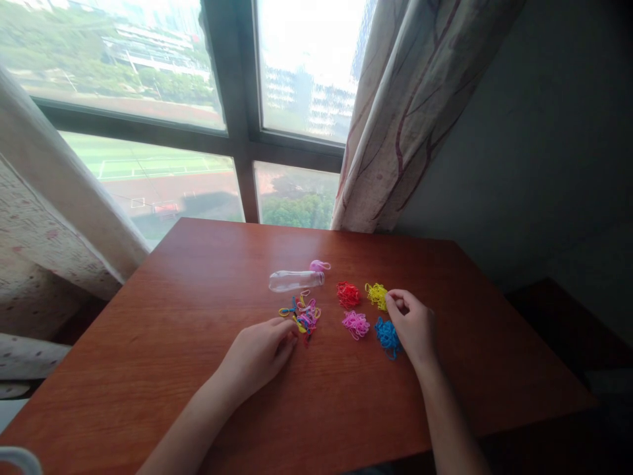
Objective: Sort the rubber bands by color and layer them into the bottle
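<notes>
My left hand (262, 348) rests on the table with its fingers curled at the near edge of a mixed pile of small coloured rubber bands (309, 315). Whatever its fingertips hold is too small to make out. Over at the right, my right hand (411, 324) pinches thumb and forefinger together at the edge of the yellow rubber bands (376, 295). Beside that pile lie the red rubber bands (348, 294), the pink rubber bands (355, 324) and the blue rubber bands (387, 336), each in its own heap. My right hand partly covers the blue heap's side.
A clear plastic bottle (294, 282) lies on its side behind the mixed pile. A pink looped cap (319, 266) sits by its mouth. The wooden table (163, 343) reaches to a window, with a curtain (390, 132) on the right. A white curved object (20, 456) shows bottom left.
</notes>
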Available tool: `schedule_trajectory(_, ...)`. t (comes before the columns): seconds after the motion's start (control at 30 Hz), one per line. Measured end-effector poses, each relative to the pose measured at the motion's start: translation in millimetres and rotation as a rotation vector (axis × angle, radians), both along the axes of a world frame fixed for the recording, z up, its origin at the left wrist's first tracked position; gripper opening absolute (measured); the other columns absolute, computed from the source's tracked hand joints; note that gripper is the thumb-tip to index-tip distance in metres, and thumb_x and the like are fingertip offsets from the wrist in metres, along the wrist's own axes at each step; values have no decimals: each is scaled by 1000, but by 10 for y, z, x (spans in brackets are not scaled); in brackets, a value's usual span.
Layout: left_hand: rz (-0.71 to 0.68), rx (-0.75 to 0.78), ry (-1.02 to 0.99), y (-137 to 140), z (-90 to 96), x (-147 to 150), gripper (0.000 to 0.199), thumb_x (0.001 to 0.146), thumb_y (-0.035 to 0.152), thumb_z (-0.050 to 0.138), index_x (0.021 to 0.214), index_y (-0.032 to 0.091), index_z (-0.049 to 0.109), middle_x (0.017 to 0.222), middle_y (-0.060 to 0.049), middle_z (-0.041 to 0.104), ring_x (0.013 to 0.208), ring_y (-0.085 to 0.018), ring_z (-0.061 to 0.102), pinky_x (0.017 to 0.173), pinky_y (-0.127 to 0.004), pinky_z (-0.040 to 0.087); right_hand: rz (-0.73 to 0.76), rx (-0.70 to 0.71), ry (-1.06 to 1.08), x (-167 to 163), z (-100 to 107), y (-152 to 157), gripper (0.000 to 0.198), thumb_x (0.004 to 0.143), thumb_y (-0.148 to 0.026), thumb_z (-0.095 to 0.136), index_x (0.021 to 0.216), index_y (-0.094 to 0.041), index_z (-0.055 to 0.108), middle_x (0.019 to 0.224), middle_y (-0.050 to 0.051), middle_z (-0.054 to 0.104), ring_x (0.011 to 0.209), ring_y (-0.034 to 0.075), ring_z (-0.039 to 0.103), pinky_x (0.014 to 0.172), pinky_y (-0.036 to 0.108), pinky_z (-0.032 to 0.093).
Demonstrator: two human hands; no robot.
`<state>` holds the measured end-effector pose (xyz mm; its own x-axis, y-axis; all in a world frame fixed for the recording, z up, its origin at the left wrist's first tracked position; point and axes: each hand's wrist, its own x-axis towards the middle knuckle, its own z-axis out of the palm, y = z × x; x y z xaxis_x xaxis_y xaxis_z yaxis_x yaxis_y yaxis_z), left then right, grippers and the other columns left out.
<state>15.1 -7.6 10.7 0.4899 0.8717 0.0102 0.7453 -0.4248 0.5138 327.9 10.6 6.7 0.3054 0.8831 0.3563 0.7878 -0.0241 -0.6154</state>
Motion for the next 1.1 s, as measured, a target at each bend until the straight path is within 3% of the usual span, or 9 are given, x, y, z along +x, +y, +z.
schedule_trajectory(0.23, -14, 10, 41, 10, 18, -14, 25, 95, 23, 38, 101, 26, 63, 104, -3, 71, 91, -20, 68, 75, -27, 47, 155, 29, 90, -498, 72, -233, 26, 89, -38, 54, 83, -19, 70, 66, 1, 66, 58, 15, 59, 59, 23, 44)
schedule_trajectory(0.5, 7, 27, 57, 34, -7, -46, 25, 96, 26, 39, 101, 24, 64, 105, -5, 71, 92, -22, 69, 78, -30, 49, 344, -53, 180, -1005, -183, -449, 19, 89, -26, 52, 80, -20, 67, 64, -1, 65, 57, 13, 59, 56, 21, 42)
schedule_trajectory(0.7, 37, 33, 69, 33, 6, -40, 23, 93, 27, 41, 97, 25, 64, 102, -4, 72, 88, -21, 69, 73, -28, 49, 376, -88, 108, -1093, -273, -526, 15, 87, -20, 52, 82, -21, 66, 67, -2, 65, 60, 13, 60, 58, 22, 39)
schedule_trajectory(1.1, 134, 81, 69, 39, -74, -57, 28, 93, 31, 43, 114, 27, 61, 110, -2, 72, 91, -21, 70, 73, -27, 50, 393, -124, 60, -1090, -258, -547, 15, 88, -19, 52, 84, -21, 66, 68, -1, 65, 63, 14, 60, 61, 23, 38)
